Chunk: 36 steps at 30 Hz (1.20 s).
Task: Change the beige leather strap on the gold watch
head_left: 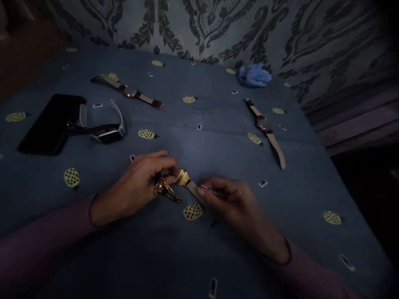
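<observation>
In the head view, the gold watch (183, 177) lies between the two hands, just above the table (202, 153) or on it; which of these cannot be told. Its long axis runs aslant, roughly from 10 o'clock at the left hand (139, 182) to 4 o'clock at the right hand (238, 203). The left hand is nearer the case: its fingers are closed, pinching at the case's 10 o'clock edge, and the gold clasp (166, 191) sticks out below them at 8 o'clock from the case.

The right hand is at the other end, closed on a thin tool (209, 190), its thumb at the strap (193, 189). The tool slants up towards 10 o'clock, close to the strap's line; whether its tip touches the strap is too dark to tell. So the relation that counts is the tool's slant against the strap, with the case steadied from the left.

Around the gold watch, a phone (46, 124) and a smartwatch (110, 136) lie at 10 o'clock, a brown watch (130, 92) at 11, a blue cloth (254, 75) at 1 and a second brown watch (263, 123) at 2.
</observation>
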Tool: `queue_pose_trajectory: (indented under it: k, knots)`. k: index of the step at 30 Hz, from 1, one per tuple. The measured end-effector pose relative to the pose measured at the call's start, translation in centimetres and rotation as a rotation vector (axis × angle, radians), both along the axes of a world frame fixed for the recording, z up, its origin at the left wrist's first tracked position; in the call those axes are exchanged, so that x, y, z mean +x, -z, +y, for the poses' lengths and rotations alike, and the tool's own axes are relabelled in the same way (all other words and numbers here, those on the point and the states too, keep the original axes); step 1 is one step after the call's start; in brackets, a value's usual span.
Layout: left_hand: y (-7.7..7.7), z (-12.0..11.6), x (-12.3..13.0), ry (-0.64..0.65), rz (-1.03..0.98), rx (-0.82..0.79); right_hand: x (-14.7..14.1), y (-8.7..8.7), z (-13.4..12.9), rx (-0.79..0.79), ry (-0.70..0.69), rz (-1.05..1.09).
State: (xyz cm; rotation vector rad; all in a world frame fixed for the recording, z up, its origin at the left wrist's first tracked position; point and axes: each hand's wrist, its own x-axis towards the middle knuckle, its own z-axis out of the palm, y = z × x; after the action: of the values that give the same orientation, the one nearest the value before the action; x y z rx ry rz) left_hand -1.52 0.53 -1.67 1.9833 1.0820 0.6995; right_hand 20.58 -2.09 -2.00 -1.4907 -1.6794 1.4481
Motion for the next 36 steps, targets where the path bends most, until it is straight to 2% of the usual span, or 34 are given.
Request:
queue_pose_trajectory:
  k: [12,19,22,26,31,36]
  knots:
    - [0.5,-0.9,0.2,0.060,0.017,0.229,0.1,0.0,-0.3,0.017,-0.012,-0.031]
    - [0.8,-1.5,0.2,0.122,0.229,0.600,-0.3,-0.2,0.1,0.005,-0.009,-0.001]
    - [0.8,-1.7,0.2,0.116,0.302,0.704,-0.2,-0.2,0.2,-0.038,-0.013,0.026]
    - [0.9,-1.8,0.3,0.110,0.345,0.753,-0.2,-0.3,0.2,-0.049,-0.009,0.031]
    - [0.8,-1.7,0.2,0.120,0.285,0.785,-0.4,-0.4,0.1,-0.098,0.003,0.059]
    - [0.4,-1.7,0.1,0.153,0.280,0.824,-0.4,-0.3,-0.1,-0.057,0.007,0.018]
